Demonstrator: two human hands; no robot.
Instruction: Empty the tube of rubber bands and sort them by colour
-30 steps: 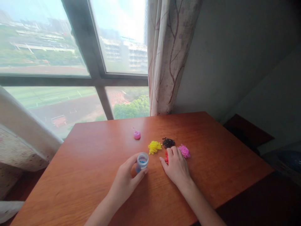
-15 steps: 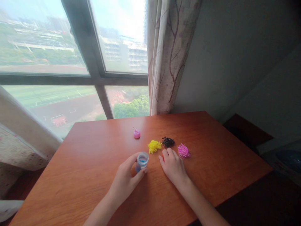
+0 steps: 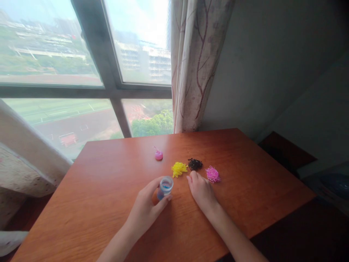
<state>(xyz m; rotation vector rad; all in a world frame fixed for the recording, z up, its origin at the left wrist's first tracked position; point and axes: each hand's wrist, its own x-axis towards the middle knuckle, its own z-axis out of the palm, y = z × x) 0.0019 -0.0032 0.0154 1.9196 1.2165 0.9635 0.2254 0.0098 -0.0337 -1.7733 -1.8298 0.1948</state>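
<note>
The left hand [image 3: 145, 203] is gripping a clear jar [image 3: 165, 186] between thumb and fingers, seemingly to steady it mouth-up. The right hand [image 3: 202, 190] is bending its fingers under, so whether it is pinching anything one cannot tell. Ahead of that hand, pink loops [image 3: 213, 174], yellow loops [image 3: 179, 169] and black loops [image 3: 195, 164] are lying grouped by colour, presumably to stay unmixed; past the left hand, a round pink item [image 3: 158, 155] is sitting

There are one clear jar [image 3: 166, 184] and two hands: the left hand [image 3: 148, 203] around the jar, the right hand [image 3: 202, 191] to its right. Three heaps of thin bands can be seen beyond the jar, to the right: one yellow heap [image 3: 179, 169], one black heap [image 3: 195, 164], one pink heap [image 3: 213, 174]. Further behind it are one pink stemmed object [image 3: 158, 155] and four window panes [image 3: 152, 118].
</note>
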